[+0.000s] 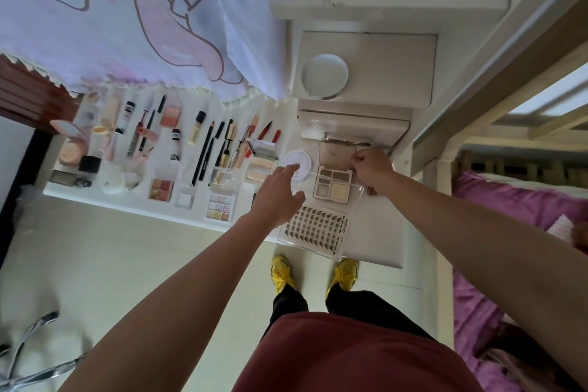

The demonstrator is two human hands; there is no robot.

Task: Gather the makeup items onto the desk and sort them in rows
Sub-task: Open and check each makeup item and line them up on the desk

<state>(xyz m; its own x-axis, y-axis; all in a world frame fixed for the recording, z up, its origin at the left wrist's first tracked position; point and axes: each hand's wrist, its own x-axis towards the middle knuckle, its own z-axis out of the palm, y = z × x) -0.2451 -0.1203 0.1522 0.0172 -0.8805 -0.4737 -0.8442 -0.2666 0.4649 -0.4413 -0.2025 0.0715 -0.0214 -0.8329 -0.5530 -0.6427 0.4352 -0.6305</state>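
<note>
White desk [105, 199], makeup rows [203, 153]. Right hand [372, 167] pinches palette [334, 184] lid; left hand [280, 197] spread. Palette light, brittle: grip base edges.

Lash tray [315, 232] lies before the 4-pan palette [332, 183] (9-pan palette [219, 207] left).

A dorm bedroom: bunk bed [496, 51] (purple bedding [509, 204]) beside a white desk [140, 208].

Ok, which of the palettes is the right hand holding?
The open four-pan palette of browns and cream, just beyond the lash tray; the right hand pinches its lid. The other palettes lie further left, untouched.
</note>
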